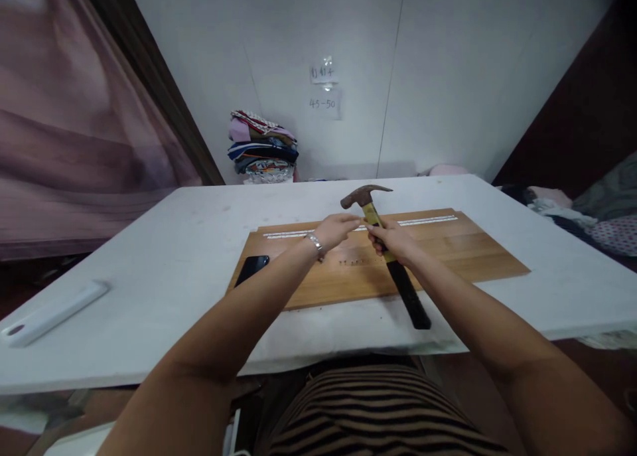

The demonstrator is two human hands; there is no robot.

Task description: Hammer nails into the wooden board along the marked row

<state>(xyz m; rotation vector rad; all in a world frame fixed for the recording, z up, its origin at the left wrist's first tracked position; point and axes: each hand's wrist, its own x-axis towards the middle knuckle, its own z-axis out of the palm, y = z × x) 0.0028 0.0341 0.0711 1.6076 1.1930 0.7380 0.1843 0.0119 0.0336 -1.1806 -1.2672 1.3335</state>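
Note:
My right hand (392,239) is closed round the yellow-and-black handle of a claw hammer (409,295), high up near its neck. The rusty brown hammer head is raised above the far edge of a wooden board, and the black grip end slants toward me. My left hand (339,230), with a metal watch at the wrist, hovers over the board with its fingers stretched toward the hammer's neck. Its fingertips nearly meet my right hand; whether they touch is unclear. Below the hands, a row of several small nails (352,262) shows on the wooden board (318,287).
Two white marked strips (428,221) run along the board's far side. A black phone (252,267) lies at its left end. On the white table (149,270) rests a long white object (57,313) with a hole. Folded clothes (263,147) are stacked by the wall.

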